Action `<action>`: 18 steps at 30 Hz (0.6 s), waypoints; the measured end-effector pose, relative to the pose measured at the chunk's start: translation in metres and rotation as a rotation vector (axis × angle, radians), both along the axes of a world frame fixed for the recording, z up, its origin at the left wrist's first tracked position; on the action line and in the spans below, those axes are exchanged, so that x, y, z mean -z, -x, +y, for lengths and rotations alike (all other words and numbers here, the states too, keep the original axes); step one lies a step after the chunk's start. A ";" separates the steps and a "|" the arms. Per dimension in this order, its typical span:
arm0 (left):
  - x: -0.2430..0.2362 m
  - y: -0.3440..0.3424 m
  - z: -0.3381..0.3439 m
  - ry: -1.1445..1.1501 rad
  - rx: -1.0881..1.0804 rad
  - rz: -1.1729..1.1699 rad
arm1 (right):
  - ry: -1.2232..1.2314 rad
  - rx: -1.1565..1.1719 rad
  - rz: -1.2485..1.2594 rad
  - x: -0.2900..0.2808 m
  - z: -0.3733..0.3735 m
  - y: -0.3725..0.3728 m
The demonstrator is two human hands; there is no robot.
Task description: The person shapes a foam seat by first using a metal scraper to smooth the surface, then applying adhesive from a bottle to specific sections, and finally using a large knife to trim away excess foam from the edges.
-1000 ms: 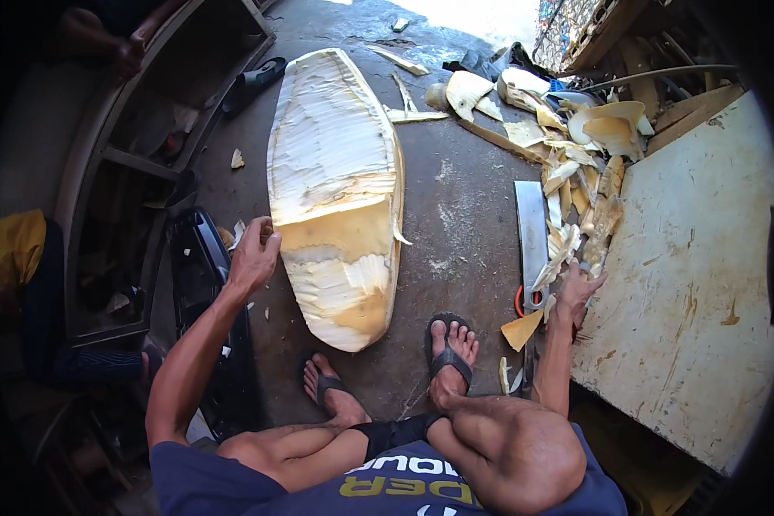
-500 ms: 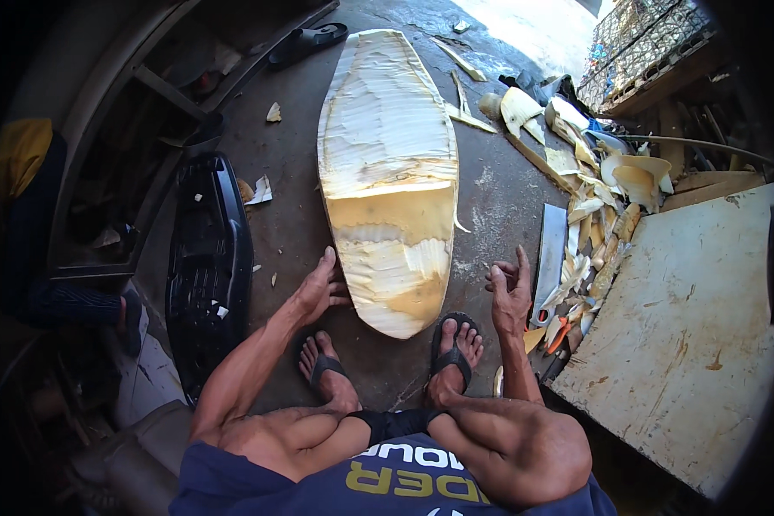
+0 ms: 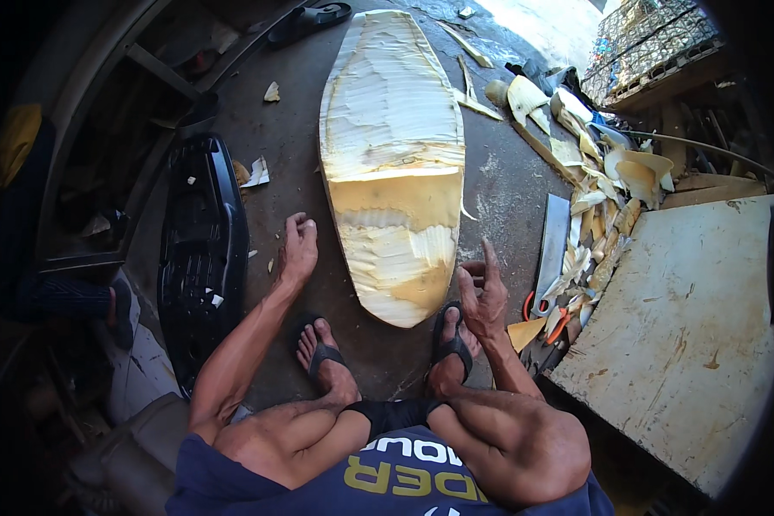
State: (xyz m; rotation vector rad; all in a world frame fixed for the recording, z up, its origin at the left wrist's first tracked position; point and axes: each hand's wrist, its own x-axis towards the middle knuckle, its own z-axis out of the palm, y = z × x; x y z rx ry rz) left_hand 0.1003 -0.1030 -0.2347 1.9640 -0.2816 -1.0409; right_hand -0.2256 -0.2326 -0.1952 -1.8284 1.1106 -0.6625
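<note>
A long cream foam piece with a rounded end and roughly carved surface [image 3: 391, 112] lies on the floor in front of me. My left hand [image 3: 298, 245] hovers left of it, fingers loosely bent and apart, holding nothing. To the right of the foam's lower end is my right hand [image 3: 482, 288], empty, index finger extended and the others bent. A black moulded base [image 3: 199, 249] lies at the left. Right of my right hand are a long metal blade [image 3: 551, 245] and orange-handled tools [image 3: 559, 325].
Foam offcuts [image 3: 628, 172] are heaped at the right beside a worn board [image 3: 662, 344]. A wire cage [image 3: 636, 52] stands behind them. Dark shelving [image 3: 159, 73] and a co-worker's foot [image 3: 120, 314] are at the left. A sandal [image 3: 305, 26] lies behind.
My right hand has left the offcuts by the blade and moved left toward the foam. My left hand dipped, then rose slightly leftward, away from the foam's edge. The view has shifted.
</note>
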 end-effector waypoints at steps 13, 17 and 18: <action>0.009 0.059 -0.004 0.174 0.906 -1.051 | 0.619 -0.440 0.128 0.038 0.024 -0.035; 0.007 0.053 -0.002 0.259 0.898 -0.996 | 0.607 -0.454 0.111 0.035 0.023 -0.036; 0.007 0.052 -0.002 0.256 0.892 -0.993 | 0.607 -0.451 0.110 0.035 0.023 -0.036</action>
